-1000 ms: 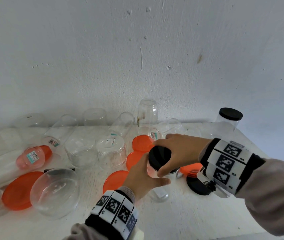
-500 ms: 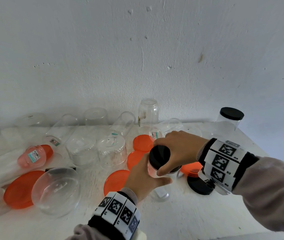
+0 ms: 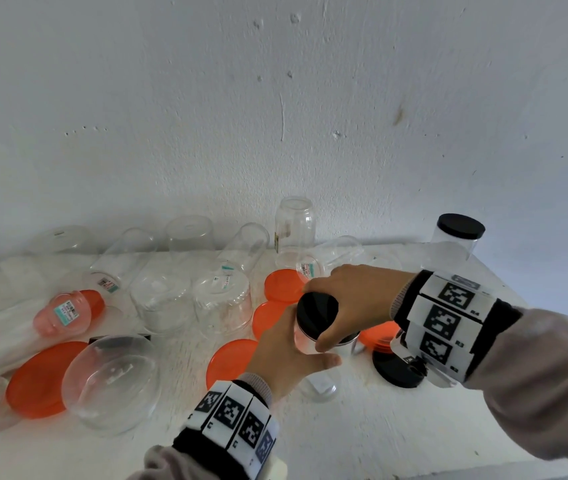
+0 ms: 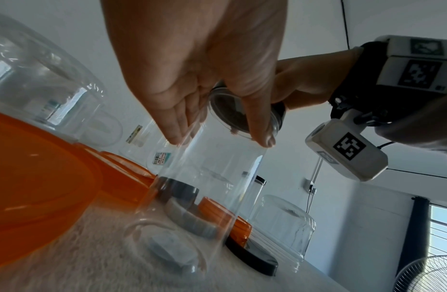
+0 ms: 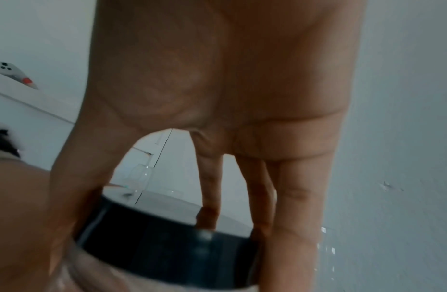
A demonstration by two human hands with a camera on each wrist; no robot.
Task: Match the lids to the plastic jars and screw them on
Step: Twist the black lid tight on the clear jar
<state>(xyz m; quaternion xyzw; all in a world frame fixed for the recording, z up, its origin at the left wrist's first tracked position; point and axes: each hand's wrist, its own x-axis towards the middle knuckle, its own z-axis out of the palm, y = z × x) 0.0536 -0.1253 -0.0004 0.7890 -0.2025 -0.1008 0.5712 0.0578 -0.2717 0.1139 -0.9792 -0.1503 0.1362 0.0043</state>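
The round black plastic lid (image 3: 317,311) sits on the tall clear plastic jar (image 4: 207,177), upright on the white surface (image 3: 362,427) among orange lids (image 3: 230,355). My right hand (image 3: 355,299) pinches the lid's rim; my left hand (image 3: 286,358) wraps the wall. The jar looks light, thin and slippery, so I'd grip low and gently.

White counter (image 3: 362,441) is running along the wall, carrying a scatter of clear jars (image 3: 221,306), some lying on their sides, some standing mouth down. Flat orange lids (image 3: 38,379) are lying among them at left and centre. A pink-tinted jar (image 3: 62,313) is lying at left. A capped jar (image 3: 454,242) is standing at the far right; a loose black lid (image 3: 395,372) is resting near centre-right.
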